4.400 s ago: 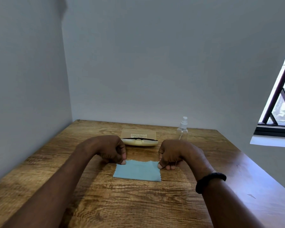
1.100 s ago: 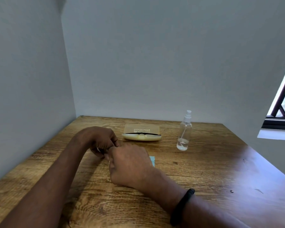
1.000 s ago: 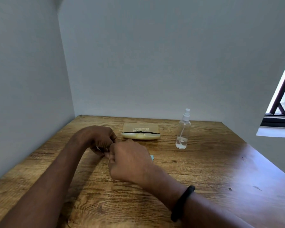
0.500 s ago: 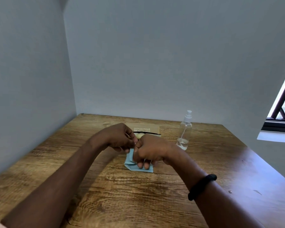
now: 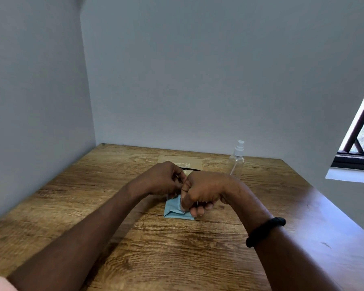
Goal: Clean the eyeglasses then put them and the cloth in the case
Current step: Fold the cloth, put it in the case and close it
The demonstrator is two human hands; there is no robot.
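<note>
The light-blue cloth (image 5: 173, 212), folded and rumpled, lies mid-tabletop (image 5: 177, 259) just before the case (image 5: 192, 164), its upper part pinched by the curled left hand (image 5: 162, 181) and right hand (image 5: 204, 192).

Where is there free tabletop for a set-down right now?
Free: table right of the spray bottle to its right edge; the stretch between left forearm and left wall; the near strip between the forearms. Crowded: centre, where left hand and right hand grip the cloth, case just behind.
</note>
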